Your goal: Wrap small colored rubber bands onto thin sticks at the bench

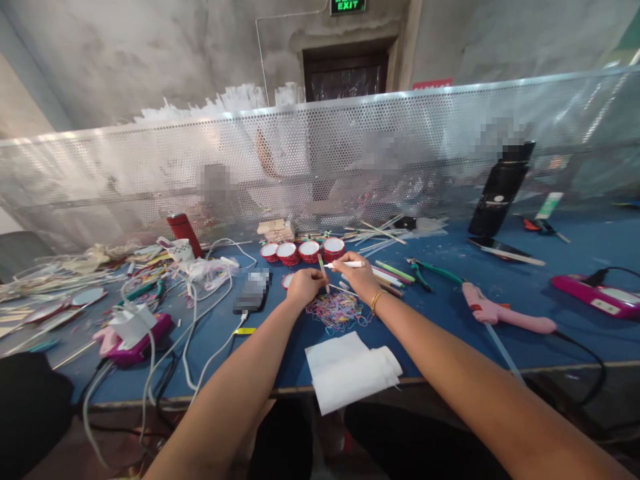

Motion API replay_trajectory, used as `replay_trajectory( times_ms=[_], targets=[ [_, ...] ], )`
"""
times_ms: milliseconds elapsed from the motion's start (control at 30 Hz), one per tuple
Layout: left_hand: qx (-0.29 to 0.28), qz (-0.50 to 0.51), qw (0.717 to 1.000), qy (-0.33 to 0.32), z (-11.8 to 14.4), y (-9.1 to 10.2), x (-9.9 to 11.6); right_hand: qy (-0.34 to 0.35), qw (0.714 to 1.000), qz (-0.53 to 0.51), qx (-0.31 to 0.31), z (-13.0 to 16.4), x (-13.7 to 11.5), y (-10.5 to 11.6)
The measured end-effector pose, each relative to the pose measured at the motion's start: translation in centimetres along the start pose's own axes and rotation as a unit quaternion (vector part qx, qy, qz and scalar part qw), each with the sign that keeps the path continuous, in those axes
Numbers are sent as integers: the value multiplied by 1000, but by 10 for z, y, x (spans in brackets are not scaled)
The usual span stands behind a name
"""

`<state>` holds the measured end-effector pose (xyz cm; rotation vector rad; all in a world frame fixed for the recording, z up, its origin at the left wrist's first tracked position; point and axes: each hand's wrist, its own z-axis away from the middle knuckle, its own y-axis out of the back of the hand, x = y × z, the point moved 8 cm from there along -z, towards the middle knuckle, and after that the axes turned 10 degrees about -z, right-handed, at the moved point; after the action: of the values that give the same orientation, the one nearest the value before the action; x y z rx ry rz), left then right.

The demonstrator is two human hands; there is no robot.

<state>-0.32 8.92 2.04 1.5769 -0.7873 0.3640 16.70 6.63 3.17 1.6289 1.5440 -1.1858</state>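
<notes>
My left hand point(304, 288) is closed around a thin wooden stick point(323, 268), held almost upright with a greenish upper end. In my right hand point(364, 277), which wears a gold bracelet, is a white marker pen point(354, 265); its tip points left at the stick. A heap of colourful rubber bands point(337, 313) lies just below both hands. Behind them stand several small red drums point(310, 249) with white tops; another is partly covered by my left hand. Several markers point(395, 270) lie to the right of my right hand.
White folded tissue point(353, 373) hangs at the front edge. On the left are a phone point(253, 291), white cables and a purple power strip point(143, 340). Pliers point(433, 272), a pink glue gun point(505, 315) and a black bottle point(501, 190) are on the right. A perforated metal screen point(280, 167) closes the back.
</notes>
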Motion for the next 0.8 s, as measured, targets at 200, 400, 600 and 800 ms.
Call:
replay_trajectory(
  times_ms=[200,400,600,800],
  targets=[
    [-4,8,1000,7,0,-1,-1,-1,1000,-11,2,0,0,1],
    [-4,1,1000,9,1,0,-1,2,1000,-6,5,-1,2,1],
    [-2,1,1000,7,1,1,0,-3,1000,-16,6,1,0,0],
    [-4,12,1000,13,-1,-2,-4,-10,1000,-24,9,1,-1,0]
  ],
)
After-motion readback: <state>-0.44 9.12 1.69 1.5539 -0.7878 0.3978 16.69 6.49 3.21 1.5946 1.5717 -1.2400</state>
